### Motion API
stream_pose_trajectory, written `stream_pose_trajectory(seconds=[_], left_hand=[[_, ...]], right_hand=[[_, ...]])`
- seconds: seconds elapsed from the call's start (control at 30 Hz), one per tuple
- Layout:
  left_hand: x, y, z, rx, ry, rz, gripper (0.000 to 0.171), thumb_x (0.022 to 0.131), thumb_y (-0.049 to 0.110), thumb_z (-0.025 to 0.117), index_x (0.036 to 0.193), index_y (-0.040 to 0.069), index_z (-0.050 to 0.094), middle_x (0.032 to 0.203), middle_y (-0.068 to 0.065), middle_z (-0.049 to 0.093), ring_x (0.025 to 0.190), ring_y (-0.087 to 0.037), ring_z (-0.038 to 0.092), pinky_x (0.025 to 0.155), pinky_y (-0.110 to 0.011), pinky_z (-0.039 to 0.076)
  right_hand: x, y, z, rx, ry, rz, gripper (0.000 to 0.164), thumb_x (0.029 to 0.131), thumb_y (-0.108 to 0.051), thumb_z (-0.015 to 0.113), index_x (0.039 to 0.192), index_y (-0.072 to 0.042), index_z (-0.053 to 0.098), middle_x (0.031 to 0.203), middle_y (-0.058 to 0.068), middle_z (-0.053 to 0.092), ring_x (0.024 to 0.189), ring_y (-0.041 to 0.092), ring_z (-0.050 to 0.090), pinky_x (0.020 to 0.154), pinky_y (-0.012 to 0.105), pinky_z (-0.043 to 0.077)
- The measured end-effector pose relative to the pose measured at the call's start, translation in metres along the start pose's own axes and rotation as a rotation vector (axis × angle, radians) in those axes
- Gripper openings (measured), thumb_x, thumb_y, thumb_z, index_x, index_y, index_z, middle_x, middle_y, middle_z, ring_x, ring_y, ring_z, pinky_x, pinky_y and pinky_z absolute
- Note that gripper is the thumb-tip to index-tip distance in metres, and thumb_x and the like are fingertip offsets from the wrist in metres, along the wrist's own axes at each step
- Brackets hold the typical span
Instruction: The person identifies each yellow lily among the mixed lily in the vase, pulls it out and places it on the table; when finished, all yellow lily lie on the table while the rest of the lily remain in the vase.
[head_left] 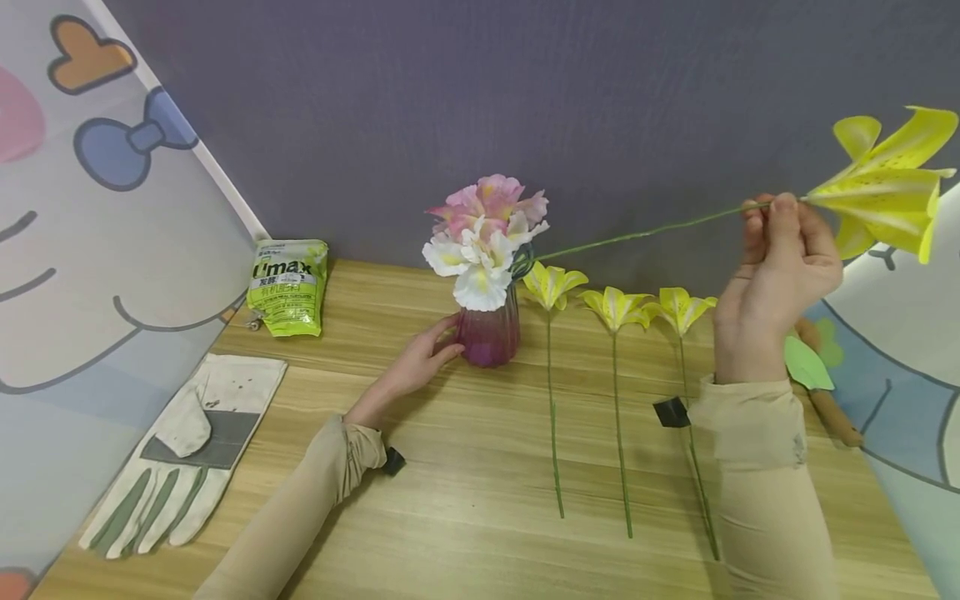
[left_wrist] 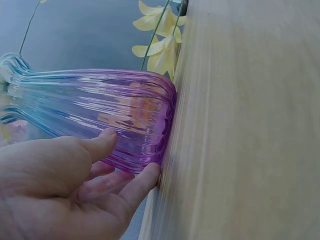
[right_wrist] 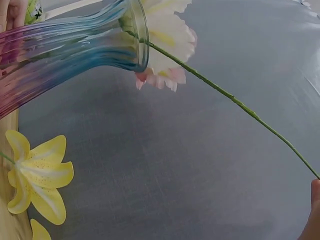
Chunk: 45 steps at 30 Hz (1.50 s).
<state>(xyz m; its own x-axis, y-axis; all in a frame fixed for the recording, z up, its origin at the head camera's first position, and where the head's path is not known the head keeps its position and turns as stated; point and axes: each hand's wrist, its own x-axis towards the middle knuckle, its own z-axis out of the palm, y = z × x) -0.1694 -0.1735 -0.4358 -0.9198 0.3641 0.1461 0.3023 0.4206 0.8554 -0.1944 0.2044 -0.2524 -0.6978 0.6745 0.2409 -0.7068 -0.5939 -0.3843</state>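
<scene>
A ribbed glass vase point(head_left: 489, 337), purple at its base and blue toward the flared mouth, stands upright with pink and white flowers point(head_left: 483, 242) in it. My left hand point(head_left: 412, 362) holds it low on its left side, thumb point(left_wrist: 102, 145) on the near face and fingers around the base. Up at the right, my right hand point(head_left: 783, 267) pinches the green stem point(head_left: 660, 229) of a yellow lily point(head_left: 885, 187) just below the bloom. That stem slants down leftward, and its far end sits inside the vase's mouth point(right_wrist: 142, 37) in the right wrist view.
Several yellow lilies point(head_left: 617, 310) lie on the wooden table point(head_left: 465, 500) right of the vase. A green fertilizer bag point(head_left: 288, 287) and a work glove point(head_left: 191, 454) are at the left. A brown-handled tool point(head_left: 832, 417) lies beyond my right forearm. A grey wall point(head_left: 375, 125) stands behind.
</scene>
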Motion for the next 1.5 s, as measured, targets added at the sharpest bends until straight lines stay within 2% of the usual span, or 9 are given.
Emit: stream_pose_trajectory(seconds=[0.33,0.53,0.73,0.87,1.0,1.1,1.27,1.43,1.5], left_hand=[[-0.002,-0.002,-0.001,-0.023,0.003,0.003,0.060,0.109,0.005,0.061,0.159,-0.013,0.034,0.161,-0.034,0.040,0.139,-0.050,0.052,0.117,-0.054,0.047],[-0.004,-0.004,-0.002,-0.003,0.017,0.009,0.059,0.110,0.006,0.061,0.159,-0.013,0.035,0.159,-0.035,0.041,0.137,-0.052,0.053,0.115,-0.054,0.048],[-0.007,-0.004,-0.002,0.018,0.006,-0.019,0.060,0.111,0.009,0.061,0.160,-0.012,0.034,0.160,-0.035,0.041,0.137,-0.051,0.053,0.116,-0.055,0.048],[-0.007,-0.003,-0.002,0.017,0.002,-0.027,0.061,0.110,0.009,0.061,0.160,-0.012,0.033,0.160,-0.034,0.040,0.139,-0.051,0.052,0.117,-0.054,0.047],[-0.007,-0.003,-0.002,0.016,0.005,-0.019,0.061,0.110,0.008,0.061,0.160,-0.013,0.033,0.161,-0.034,0.039,0.140,-0.051,0.051,0.117,-0.054,0.047],[-0.006,-0.004,-0.002,0.014,0.008,-0.011,0.060,0.110,0.007,0.061,0.160,-0.014,0.033,0.161,-0.034,0.039,0.140,-0.051,0.051,0.117,-0.054,0.047],[-0.003,-0.004,-0.001,0.009,-0.001,-0.008,0.061,0.110,0.007,0.060,0.161,-0.012,0.032,0.163,-0.033,0.038,0.142,-0.049,0.049,0.117,-0.052,0.047],[0.000,-0.002,0.000,0.006,-0.015,-0.019,0.062,0.111,0.009,0.059,0.162,-0.011,0.030,0.165,-0.031,0.036,0.145,-0.047,0.047,0.119,-0.049,0.045],[0.001,-0.001,0.000,0.000,-0.015,-0.024,0.062,0.111,0.009,0.059,0.162,-0.011,0.030,0.165,-0.031,0.035,0.145,-0.047,0.047,0.119,-0.049,0.046]], right_hand=[[0.010,-0.006,-0.010,0.039,0.031,0.009,0.012,0.093,0.018,0.072,0.098,0.026,0.064,0.086,0.032,0.066,0.072,0.038,0.069,0.060,0.027,0.063],[0.020,-0.014,-0.016,0.062,0.059,0.001,0.010,0.095,0.019,0.069,0.099,0.026,0.064,0.085,0.031,0.065,0.071,0.038,0.068,0.059,0.027,0.063],[0.035,-0.032,-0.024,0.011,0.110,-0.018,0.013,0.098,0.011,0.068,0.104,0.022,0.062,0.093,0.028,0.066,0.076,0.035,0.067,0.061,0.026,0.061],[0.045,-0.042,-0.032,-0.071,0.045,-0.036,0.016,0.100,0.011,0.067,0.109,0.021,0.060,0.096,0.027,0.064,0.082,0.036,0.067,0.068,0.029,0.061],[0.053,-0.051,-0.041,-0.130,-0.054,-0.001,0.019,0.096,0.016,0.070,0.109,0.024,0.059,0.092,0.028,0.064,0.077,0.036,0.066,0.065,0.029,0.062],[0.057,-0.057,-0.052,-0.217,-0.129,0.073,0.020,0.092,0.019,0.072,0.106,0.027,0.061,0.089,0.028,0.065,0.075,0.034,0.066,0.061,0.028,0.062],[0.058,-0.067,-0.078,-0.437,-0.258,0.250,0.020,0.093,0.013,0.075,0.108,0.023,0.069,0.091,0.022,0.073,0.076,0.028,0.071,0.062,0.027,0.063],[0.062,-0.081,-0.109,-0.716,-0.371,0.421,0.013,0.097,0.003,0.076,0.109,0.008,0.077,0.092,0.010,0.079,0.077,0.017,0.075,0.064,0.020,0.063],[0.065,-0.087,-0.123,-0.840,-0.420,0.459,0.011,0.098,0.001,0.075,0.108,0.002,0.079,0.092,0.005,0.081,0.076,0.013,0.075,0.066,0.018,0.063]])
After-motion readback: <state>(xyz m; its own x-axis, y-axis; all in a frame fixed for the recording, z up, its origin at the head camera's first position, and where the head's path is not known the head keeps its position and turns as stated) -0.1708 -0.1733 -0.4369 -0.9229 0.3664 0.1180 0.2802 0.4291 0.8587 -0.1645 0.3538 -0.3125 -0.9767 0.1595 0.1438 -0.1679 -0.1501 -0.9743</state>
